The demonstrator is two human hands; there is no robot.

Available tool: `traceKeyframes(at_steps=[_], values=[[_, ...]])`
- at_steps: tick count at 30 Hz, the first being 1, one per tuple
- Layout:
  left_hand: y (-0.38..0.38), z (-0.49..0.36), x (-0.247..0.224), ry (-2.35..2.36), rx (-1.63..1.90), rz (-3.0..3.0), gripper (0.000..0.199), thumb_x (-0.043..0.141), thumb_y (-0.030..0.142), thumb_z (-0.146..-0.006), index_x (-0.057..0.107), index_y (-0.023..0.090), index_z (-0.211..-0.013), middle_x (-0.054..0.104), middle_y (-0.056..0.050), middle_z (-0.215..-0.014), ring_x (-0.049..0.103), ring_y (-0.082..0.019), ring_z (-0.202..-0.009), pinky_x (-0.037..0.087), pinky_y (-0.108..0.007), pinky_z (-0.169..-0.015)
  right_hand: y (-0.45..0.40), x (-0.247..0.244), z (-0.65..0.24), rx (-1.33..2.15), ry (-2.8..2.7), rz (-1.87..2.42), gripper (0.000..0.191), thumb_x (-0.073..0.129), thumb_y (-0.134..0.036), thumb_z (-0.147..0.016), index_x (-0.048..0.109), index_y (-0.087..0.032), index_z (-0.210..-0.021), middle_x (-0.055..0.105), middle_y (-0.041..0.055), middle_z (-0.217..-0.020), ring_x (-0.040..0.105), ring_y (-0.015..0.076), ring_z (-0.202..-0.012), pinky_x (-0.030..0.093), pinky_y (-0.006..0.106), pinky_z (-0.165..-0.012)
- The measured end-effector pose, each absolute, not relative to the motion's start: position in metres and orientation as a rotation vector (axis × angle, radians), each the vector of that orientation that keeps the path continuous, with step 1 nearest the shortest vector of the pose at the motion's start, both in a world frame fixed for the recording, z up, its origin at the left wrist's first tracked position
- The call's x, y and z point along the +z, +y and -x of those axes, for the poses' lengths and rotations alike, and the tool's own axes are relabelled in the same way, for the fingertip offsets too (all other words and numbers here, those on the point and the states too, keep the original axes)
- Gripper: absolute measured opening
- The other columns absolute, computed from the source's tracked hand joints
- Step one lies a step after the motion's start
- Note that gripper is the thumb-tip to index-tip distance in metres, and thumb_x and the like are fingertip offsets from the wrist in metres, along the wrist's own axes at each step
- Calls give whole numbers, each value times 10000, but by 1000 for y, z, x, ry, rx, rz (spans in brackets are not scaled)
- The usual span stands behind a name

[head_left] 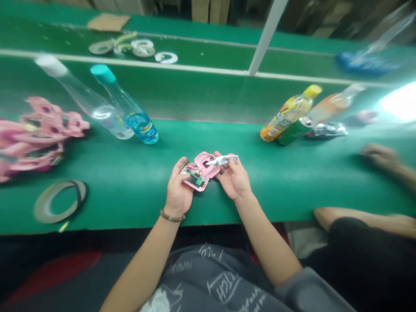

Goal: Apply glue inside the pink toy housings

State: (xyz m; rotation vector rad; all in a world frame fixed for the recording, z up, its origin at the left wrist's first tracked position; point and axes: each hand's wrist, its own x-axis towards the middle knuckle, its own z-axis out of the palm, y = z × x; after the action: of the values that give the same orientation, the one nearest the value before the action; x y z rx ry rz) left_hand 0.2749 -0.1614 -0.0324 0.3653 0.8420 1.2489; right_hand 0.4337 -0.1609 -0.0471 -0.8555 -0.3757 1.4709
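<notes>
My left hand (178, 190) grips one half of a pink plastic casing (202, 187), its thumb over the rim. Inside that half lies a green circuit board (194, 177) with a dark part below it. The other pink half (212, 171) is folded open beside it and shows a dark round opening. Between thumb and fingers my right hand (235, 177) pinches a white glue tube (224, 160). The tube's narrow nozzle points left, at the opening in the second half; whether it touches is too small to tell. Fingers of my right hand also reach behind that half.
Pink plastic parts (42, 134) are heaped at the left, with a tape roll (60, 201) nearer me. Two clear bottles, one a blue-capped bottle (141, 125), stand behind. A yellow-capped bottle (289, 112) stands at the right, near a co-worker's hand (380, 156). A shelf (208, 54) runs across the back.
</notes>
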Motion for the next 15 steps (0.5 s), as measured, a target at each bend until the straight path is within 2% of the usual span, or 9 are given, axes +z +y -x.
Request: traceKeyframes(at_steps=[3, 6, 10, 13, 15], values=[[-142, -293, -28, 847, 1156, -433, 468, 674, 147, -688, 587, 224, -1142, 639, -78, -1089, 592, -260, -1065, 484, -438, -937, -157, -46, -452, 1387, -419, 887, 190, 614, -410, -861, 473, -305, -933, 733, -6, -1129, 709, 183, -966, 600, 414, -793], [-130, -324, -29, 834, 1037, -487, 412, 686, 161, -666, 613, 235, -1065, 643, -75, -1062, 595, -265, -1047, 483, -458, -956, -168, -49, -483, 1262, -435, 924, 178, 622, -394, -858, 481, -308, -924, 736, -4, -1118, 714, 180, -957, 601, 393, -774], [-136, -386, -39, 782, 831, -570, 345, 650, 173, -678, 614, 220, -1018, 661, -99, -1007, 630, -282, -982, 515, -473, -882, -197, -56, -533, 1043, -347, 969, 191, 670, -348, -822, 502, -302, -900, 744, -7, -1071, 722, 174, -924, 599, 361, -735], [-148, -434, -48, 750, 717, -670, 345, 620, 196, -724, 581, 198, -1067, 671, -120, -1000, 658, -278, -965, 520, -441, -818, -216, -56, -571, 852, -260, 1056, 150, 682, -289, -807, 552, -267, -876, 750, 55, -1021, 732, 216, -903, 591, 391, -702], [-153, -458, -52, 781, 678, -772, 453, 624, 209, -728, 547, 160, -1172, 664, -144, -1044, 675, -286, -962, 511, -437, -782, -223, -53, -592, 810, -220, 1088, 106, 656, -211, -811, 560, -254, -826, 757, 62, -929, 740, 213, -829, 572, 384, -669]])
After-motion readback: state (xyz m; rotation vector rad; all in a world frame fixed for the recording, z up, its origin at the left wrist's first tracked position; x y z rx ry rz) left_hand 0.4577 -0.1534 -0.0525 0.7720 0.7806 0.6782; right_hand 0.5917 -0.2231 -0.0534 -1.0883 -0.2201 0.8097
